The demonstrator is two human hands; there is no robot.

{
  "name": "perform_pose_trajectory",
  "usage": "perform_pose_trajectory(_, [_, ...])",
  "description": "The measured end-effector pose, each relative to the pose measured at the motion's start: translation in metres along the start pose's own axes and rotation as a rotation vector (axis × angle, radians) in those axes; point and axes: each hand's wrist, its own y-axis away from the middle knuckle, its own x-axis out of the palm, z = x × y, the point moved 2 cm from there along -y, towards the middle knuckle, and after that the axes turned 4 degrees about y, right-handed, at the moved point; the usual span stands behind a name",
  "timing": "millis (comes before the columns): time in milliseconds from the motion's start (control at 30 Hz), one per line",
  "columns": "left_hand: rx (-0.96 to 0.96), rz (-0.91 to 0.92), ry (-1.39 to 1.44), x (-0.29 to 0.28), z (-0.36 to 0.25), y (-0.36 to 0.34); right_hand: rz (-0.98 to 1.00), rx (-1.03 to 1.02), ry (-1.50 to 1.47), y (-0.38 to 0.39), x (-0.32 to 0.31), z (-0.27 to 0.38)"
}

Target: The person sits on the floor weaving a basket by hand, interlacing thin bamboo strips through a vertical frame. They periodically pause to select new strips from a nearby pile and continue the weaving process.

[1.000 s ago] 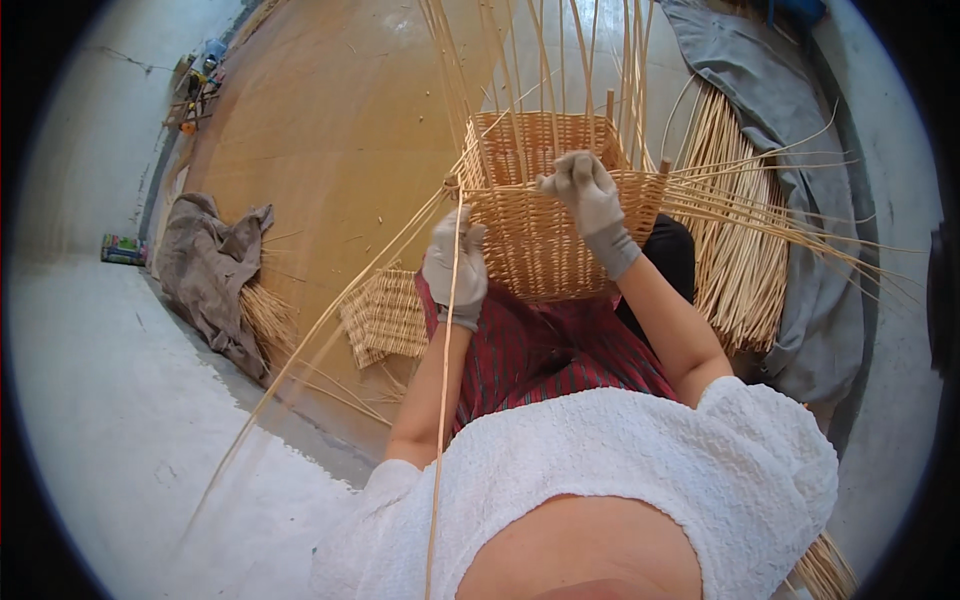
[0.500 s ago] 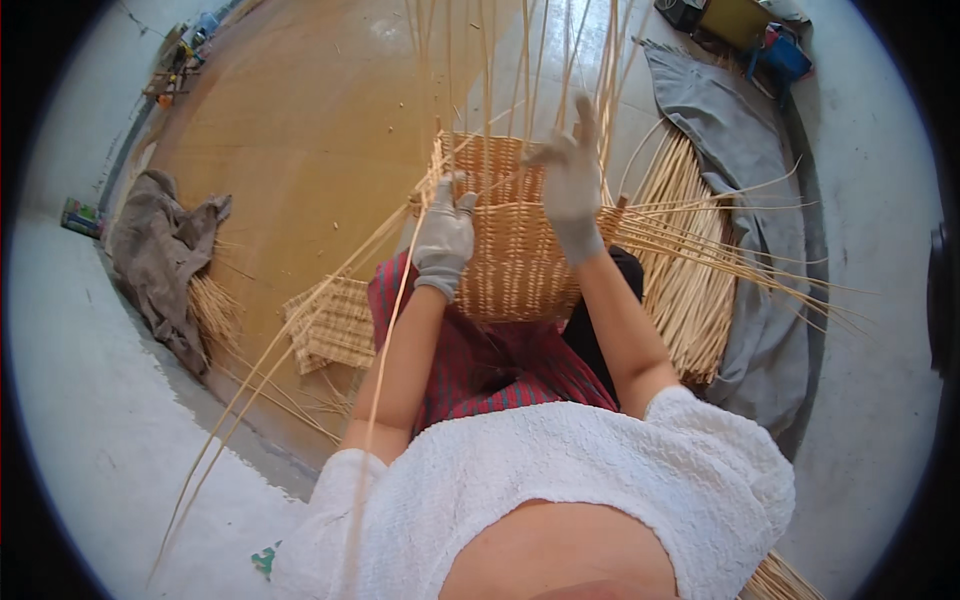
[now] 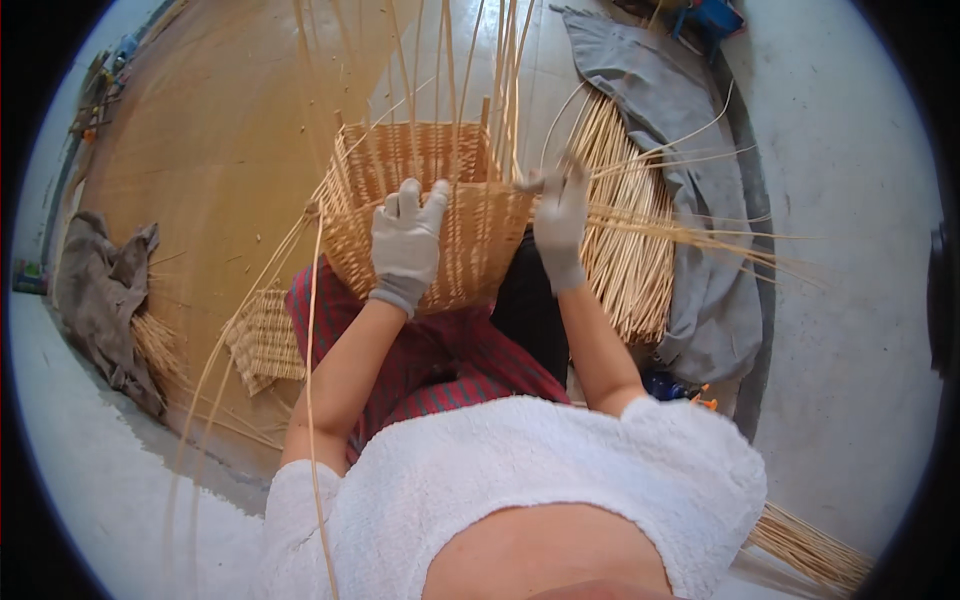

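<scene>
While your gloved left hand (image 3: 405,245) lies against the near wall of the basket (image 3: 480,240), its tips reach up to the rim, w/ thumb set apart from the fingers; can't tell if they pinch a strand there. Your gloved right hand (image 3: 560,220) is at the near right corner, fingers raised and blurred, one digit pointing left toward the rim; can't tell if it's pinching anything, or nothing.

The basket sits on your lap, open side up, just beyond your knees. Tall stakes (image 3: 505,90) rise from it on the far side, & a sheaf of loose strands (image 3: 700,235) runs out right from near that corner. One long cane (image 3: 310,370) trails from the left corner down past your left arm.

Step in hand: prob. weaving along the near wall's top edge, w/ left steadying and right working a strand at the corner. Next move prob. calls for a firm hold on the wall w/ your left, while your right picks one strand clear of the sheaf and draws it snug at the corner. Watch for tangles btwn strands, esp. where they cross the cane bundle (image 3: 630,275) at right.
</scene>
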Motion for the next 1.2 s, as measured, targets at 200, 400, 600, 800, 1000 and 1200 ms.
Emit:
perform_pose_trajectory(200, [0.000,0.131,0.060,0.022,-0.077,-0.028,-0.052,-0.443,1.326,-0.046,0.001,0.044])
perform_pose_trajectory(400, [0.074,0.009,0.164,0.023,-0.059,-0.026,0.034,-0.241,1.315,-0.010,-0.019,0.001])
perform_pose_trajectory(600, [-0.429,-0.613,1.104,-0.030,0.052,0.068,-0.263,-0.065,0.559,-0.008,-0.009,-0.001])
perform_pose_trajectory(800, [-0.474,-0.728,0.863,-0.075,0.090,0.080,0.576,-0.118,0.320,0.092,0.126,0.042])
perform_pose_trajectory(1000, [-0.390,-0.398,1.206,-0.077,0.114,0.088,0.990,-0.346,0.624,0.108,0.210,0.084])
perform_pose_trajectory(1200, [-0.114,0.310,1.186,-0.095,0.173,0.020,0.661,-0.483,0.421,0.102,0.137,0.068])
